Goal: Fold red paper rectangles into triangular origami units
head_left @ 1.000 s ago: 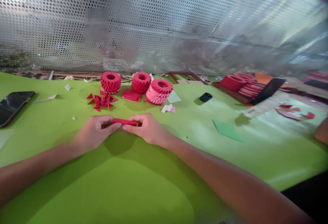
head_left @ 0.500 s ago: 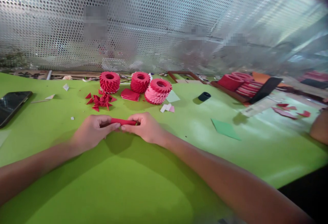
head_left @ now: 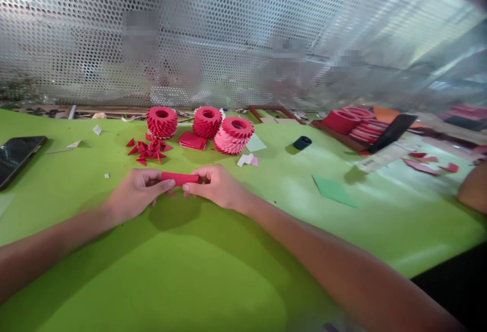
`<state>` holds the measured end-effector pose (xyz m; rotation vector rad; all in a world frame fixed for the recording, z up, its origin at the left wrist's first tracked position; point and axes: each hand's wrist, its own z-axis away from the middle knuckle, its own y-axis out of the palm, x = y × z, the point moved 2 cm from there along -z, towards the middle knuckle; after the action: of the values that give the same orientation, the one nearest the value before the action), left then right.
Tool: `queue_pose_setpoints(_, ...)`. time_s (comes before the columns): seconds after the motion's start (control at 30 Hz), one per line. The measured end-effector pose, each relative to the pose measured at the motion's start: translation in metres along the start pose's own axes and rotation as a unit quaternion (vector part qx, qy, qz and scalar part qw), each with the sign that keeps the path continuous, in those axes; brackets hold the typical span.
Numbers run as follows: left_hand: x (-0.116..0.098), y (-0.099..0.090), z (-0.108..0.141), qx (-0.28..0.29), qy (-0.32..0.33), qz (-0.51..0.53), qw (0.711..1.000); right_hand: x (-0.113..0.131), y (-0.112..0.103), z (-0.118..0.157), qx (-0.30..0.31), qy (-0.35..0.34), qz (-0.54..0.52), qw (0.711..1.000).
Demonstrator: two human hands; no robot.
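- A folded red paper strip (head_left: pixel 178 178) lies level between the two hands, held just above the green tabletop (head_left: pixel 152 281), near its front edge.
- The left hand (head_left: pixel 137 190) pinches the strip's left end between thumb and curled fingers.
- The right hand (head_left: pixel 216 187) pinches the right end the same way; its fingertips almost meet the left thumb along the strip.
- Beyond the hands, a scatter of red triangular paper units (head_left: pixel 148 150) lies beside a red paper ring (head_left: pixel 162 122) built from such folds.
- Next along stand a second red ring (head_left: pixel 207 122) and a red-and-pink ring (head_left: pixel 233 135), with a small stack of red paper (head_left: pixel 192 140) in front of the second ring.
- A black phone (head_left: pixel 15 159) lies far left, a dark spool (head_left: pixel 302 143) and a green paper diamond (head_left: pixel 334 190) to the right.
- More red rings sit on a wooden tray (head_left: pixel 353 142) further right.
- Another person's forearm (head_left: pixel 474 187) enters at the right edge.
- A perforated metal screen (head_left: pixel 190 33) stands behind the table.
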<state>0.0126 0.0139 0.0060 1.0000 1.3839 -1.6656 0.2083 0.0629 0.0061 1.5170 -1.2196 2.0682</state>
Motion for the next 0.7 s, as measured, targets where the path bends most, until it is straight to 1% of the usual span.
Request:
queue_pose_setpoints(0.17,-0.002,-0.004,-0.002,-0.011,-0.026,0.012,1.0,0.002,-0.013,0.001,0.005,0.016,0.01,1.0)
queue_pose_setpoints(0.27,0.001,-0.007,-0.004,-0.037,-0.016,0.026,0.999,-0.001,-0.023,0.0,-0.01,0.002,-0.003,1.0)
queue_pose_setpoints(0.33,0.002,-0.009,-0.004,-0.052,-0.005,0.034,0.998,-0.006,-0.026,-0.001,-0.015,0.006,-0.021,1.0)
queue_pose_setpoints(0.43,0.004,-0.007,-0.004,-0.05,0.009,0.017,0.999,-0.009,-0.018,-0.002,-0.007,0.0,-0.061,0.998)
queue_pose_setpoints(0.5,0.004,-0.004,-0.003,-0.034,0.028,-0.007,0.999,-0.007,-0.008,-0.001,0.005,-0.016,-0.067,0.998)
queue_pose_setpoints(0.53,0.005,-0.002,-0.002,-0.025,0.041,-0.018,0.999,-0.005,-0.003,0.0,0.005,-0.035,-0.063,0.997)
queue_pose_setpoints(0.6,0.006,0.0,-0.002,-0.008,0.063,-0.028,0.998,0.0,0.002,0.003,-0.02,-0.075,-0.042,0.996)
queue_pose_setpoints(0.7,0.009,0.001,-0.002,0.02,0.064,0.019,0.998,0.004,0.001,0.007,-0.086,-0.12,0.01,0.989)
